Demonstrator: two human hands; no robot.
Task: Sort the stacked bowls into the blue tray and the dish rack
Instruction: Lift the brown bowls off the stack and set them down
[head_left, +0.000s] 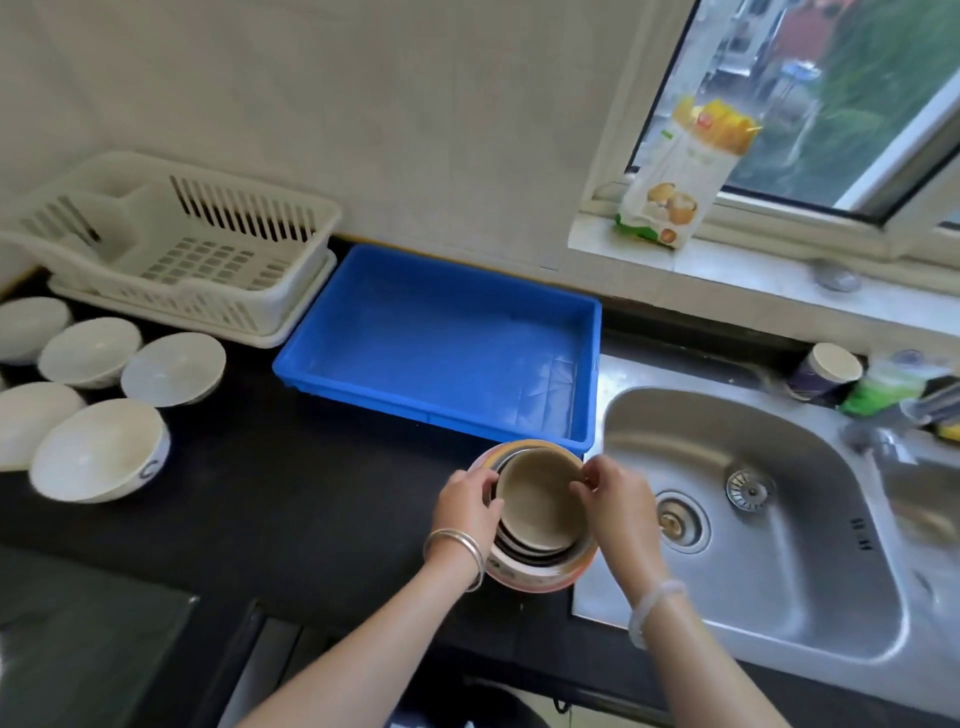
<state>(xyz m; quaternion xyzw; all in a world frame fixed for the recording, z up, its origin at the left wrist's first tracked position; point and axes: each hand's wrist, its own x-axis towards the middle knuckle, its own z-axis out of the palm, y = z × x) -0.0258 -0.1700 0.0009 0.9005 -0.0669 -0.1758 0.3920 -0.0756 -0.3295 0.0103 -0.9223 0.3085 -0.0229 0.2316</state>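
A stack of nested bowls (537, 564) stands on the black counter just in front of the blue tray (311, 358), beside the sink. The top bowl (537, 501) is tan inside; the outer bowl is orange and patterned. My left hand (467, 506) grips the stack's left rim. My right hand (613, 501) pinches the top bowl's right rim. The blue tray holds nothing. The white dish rack (218, 306) sits at the back left, also holding nothing.
Several white bowls (98, 449) lie spread on the counter at the left. A steel sink (779, 613) is at the right, with a cup (826, 371) and bottles behind it. A food package (675, 171) stands on the window sill.
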